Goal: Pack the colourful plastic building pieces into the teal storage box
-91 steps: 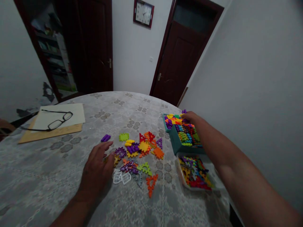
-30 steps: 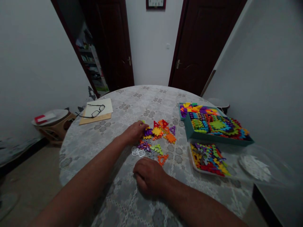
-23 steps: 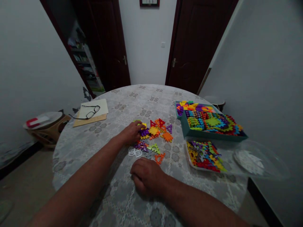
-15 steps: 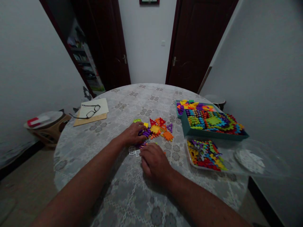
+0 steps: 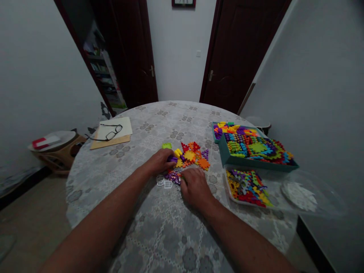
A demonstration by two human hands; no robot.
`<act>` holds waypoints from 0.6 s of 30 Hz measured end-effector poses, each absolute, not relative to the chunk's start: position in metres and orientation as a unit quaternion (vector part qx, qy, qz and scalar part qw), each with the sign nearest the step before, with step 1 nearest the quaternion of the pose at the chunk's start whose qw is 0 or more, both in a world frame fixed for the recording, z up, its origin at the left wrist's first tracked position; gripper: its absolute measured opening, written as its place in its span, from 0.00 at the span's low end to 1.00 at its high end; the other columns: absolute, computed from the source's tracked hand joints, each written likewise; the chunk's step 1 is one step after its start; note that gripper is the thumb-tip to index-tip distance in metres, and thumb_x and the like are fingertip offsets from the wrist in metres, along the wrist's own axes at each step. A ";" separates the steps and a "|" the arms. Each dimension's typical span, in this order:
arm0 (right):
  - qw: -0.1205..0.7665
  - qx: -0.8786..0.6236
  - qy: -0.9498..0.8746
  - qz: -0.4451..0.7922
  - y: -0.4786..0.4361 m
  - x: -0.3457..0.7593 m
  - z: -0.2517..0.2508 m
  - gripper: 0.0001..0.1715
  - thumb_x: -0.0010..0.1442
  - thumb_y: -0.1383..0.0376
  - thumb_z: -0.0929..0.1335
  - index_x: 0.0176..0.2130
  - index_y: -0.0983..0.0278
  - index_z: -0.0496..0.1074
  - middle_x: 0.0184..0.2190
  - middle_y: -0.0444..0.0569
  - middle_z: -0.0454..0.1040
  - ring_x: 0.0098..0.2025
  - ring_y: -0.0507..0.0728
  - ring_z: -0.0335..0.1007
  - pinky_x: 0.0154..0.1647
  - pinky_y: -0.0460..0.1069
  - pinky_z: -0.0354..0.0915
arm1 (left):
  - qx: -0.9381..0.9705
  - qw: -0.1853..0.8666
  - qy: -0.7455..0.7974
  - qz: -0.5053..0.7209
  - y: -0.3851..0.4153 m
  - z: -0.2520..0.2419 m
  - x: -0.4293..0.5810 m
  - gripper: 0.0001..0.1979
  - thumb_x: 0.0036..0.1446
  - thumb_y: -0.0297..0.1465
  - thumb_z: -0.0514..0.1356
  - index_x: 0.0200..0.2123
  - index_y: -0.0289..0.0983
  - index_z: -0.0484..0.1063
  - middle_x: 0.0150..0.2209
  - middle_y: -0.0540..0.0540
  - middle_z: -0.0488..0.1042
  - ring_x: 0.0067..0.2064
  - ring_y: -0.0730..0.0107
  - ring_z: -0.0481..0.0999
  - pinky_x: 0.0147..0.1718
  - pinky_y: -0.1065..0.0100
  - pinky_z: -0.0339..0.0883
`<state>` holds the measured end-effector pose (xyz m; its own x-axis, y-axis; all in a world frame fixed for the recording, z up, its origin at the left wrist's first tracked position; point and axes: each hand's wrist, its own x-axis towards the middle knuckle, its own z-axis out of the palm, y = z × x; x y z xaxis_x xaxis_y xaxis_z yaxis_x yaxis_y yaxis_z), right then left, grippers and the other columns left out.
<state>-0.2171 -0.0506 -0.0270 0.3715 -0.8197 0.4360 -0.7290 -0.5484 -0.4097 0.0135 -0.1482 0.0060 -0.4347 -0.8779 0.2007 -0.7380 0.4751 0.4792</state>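
Note:
A small heap of colourful plastic building pieces (image 5: pixel 190 156) lies mid-table, with yellow, orange, red and purple ones, several gear-shaped. At its left edge my left hand (image 5: pixel 161 163) is closed round a purple piece (image 5: pixel 172 159). Beside it lie yellow pieces (image 5: pixel 178 153) and a lime-green piece (image 5: pixel 167 145). My right hand (image 5: pixel 195 185) rests at the near side of the heap, its fingers curled down; what they hold, if anything, is hidden. Purple pieces (image 5: pixel 172 177) lie between the hands. Two white lattice pieces (image 5: pixel 168 184) sit just in front of them.
On the right stand a teal box (image 5: pixel 241 160) of sorted pieces, another teal box (image 5: pixel 215 132) behind it, and a clear tub (image 5: pixel 227 189) of loose pieces. A clear lid (image 5: pixel 327 197) holds white pieces. Glasses (image 5: pixel 110 135) lie on papers (image 5: pixel 125 127) at left.
My right hand has shifted right, uncovering more of the purple pieces and the white lattice piece. My left hand stays at the heap's left edge, with its fingers drawn closer round the purple piece.

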 end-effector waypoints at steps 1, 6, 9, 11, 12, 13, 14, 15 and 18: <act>0.075 -0.826 0.459 -0.319 -0.052 -0.217 -0.027 0.10 0.67 0.70 0.69 0.46 0.62 0.79 0.45 0.55 0.80 0.51 0.65 0.73 0.66 0.66 0.65 | 0.492 0.223 -0.825 -0.167 -0.146 0.005 0.015 0.13 0.58 0.38 0.68 0.44 0.39 0.81 0.42 0.43 0.80 0.45 0.55 0.79 0.49 0.58 0.71; 0.063 -0.808 0.439 -0.387 -0.059 -0.220 -0.033 0.16 0.67 0.70 0.68 0.52 0.63 0.78 0.53 0.58 0.79 0.59 0.66 0.72 0.67 0.64 0.66 | 0.500 0.294 -0.797 -0.171 -0.129 0.005 0.023 0.14 0.55 0.35 0.68 0.45 0.40 0.79 0.44 0.43 0.81 0.46 0.56 0.79 0.50 0.57 0.72; 0.059 -0.801 0.440 -0.403 -0.063 -0.223 -0.038 0.18 0.67 0.71 0.67 0.54 0.63 0.79 0.54 0.58 0.79 0.61 0.66 0.72 0.68 0.64 0.67 | 0.528 0.357 -0.747 -0.189 -0.115 0.015 0.026 0.14 0.55 0.34 0.66 0.47 0.41 0.79 0.44 0.45 0.81 0.45 0.58 0.79 0.50 0.58 0.73; 0.052 -0.794 0.444 -0.412 -0.067 -0.226 -0.039 0.20 0.67 0.71 0.66 0.55 0.63 0.79 0.56 0.59 0.79 0.62 0.65 0.71 0.70 0.64 0.67 | 0.557 0.396 -0.696 -0.221 -0.106 0.024 0.025 0.15 0.55 0.34 0.65 0.47 0.41 0.79 0.42 0.46 0.81 0.43 0.59 0.79 0.48 0.59 0.73; 0.048 -0.789 0.452 -0.414 -0.070 -0.229 -0.039 0.20 0.68 0.70 0.66 0.57 0.64 0.78 0.57 0.60 0.78 0.64 0.66 0.71 0.71 0.65 0.67 | 0.570 0.416 -0.665 -0.245 -0.102 0.028 0.024 0.15 0.55 0.34 0.66 0.46 0.41 0.79 0.41 0.47 0.80 0.42 0.60 0.79 0.45 0.60 0.74; 0.043 -0.782 0.463 -0.414 -0.074 -0.231 -0.039 0.21 0.68 0.69 0.66 0.58 0.64 0.78 0.59 0.61 0.78 0.65 0.66 0.70 0.71 0.65 0.66 | 0.579 0.439 -0.629 -0.276 -0.099 0.031 0.023 0.15 0.53 0.34 0.66 0.45 0.41 0.79 0.40 0.47 0.80 0.41 0.61 0.80 0.42 0.61 0.74; 0.038 -0.776 0.477 -0.411 -0.079 -0.234 -0.039 0.22 0.69 0.68 0.65 0.59 0.65 0.77 0.61 0.63 0.76 0.66 0.67 0.69 0.72 0.65 0.65 | 0.581 0.465 -0.588 -0.315 -0.095 0.033 0.021 0.15 0.51 0.34 0.67 0.44 0.41 0.79 0.39 0.47 0.80 0.40 0.61 0.80 0.39 0.63 0.74; 0.034 -0.772 0.490 -0.404 -0.084 -0.236 -0.039 0.24 0.69 0.68 0.65 0.61 0.66 0.76 0.62 0.64 0.75 0.67 0.67 0.68 0.72 0.66 0.65 | 0.574 0.497 -0.543 -0.359 -0.092 0.035 0.019 0.15 0.50 0.33 0.66 0.44 0.41 0.78 0.40 0.47 0.80 0.40 0.61 0.81 0.35 0.65 0.73; 0.024 -0.773 0.519 -0.365 -0.102 -0.239 -0.037 0.29 0.68 0.67 0.66 0.66 0.68 0.72 0.65 0.65 0.73 0.68 0.69 0.67 0.72 0.67 0.64 | 0.517 0.575 -0.425 -0.471 -0.085 0.032 0.012 0.18 0.45 0.30 0.63 0.43 0.40 0.75 0.43 0.46 0.81 0.36 0.65 0.81 0.27 0.71 0.69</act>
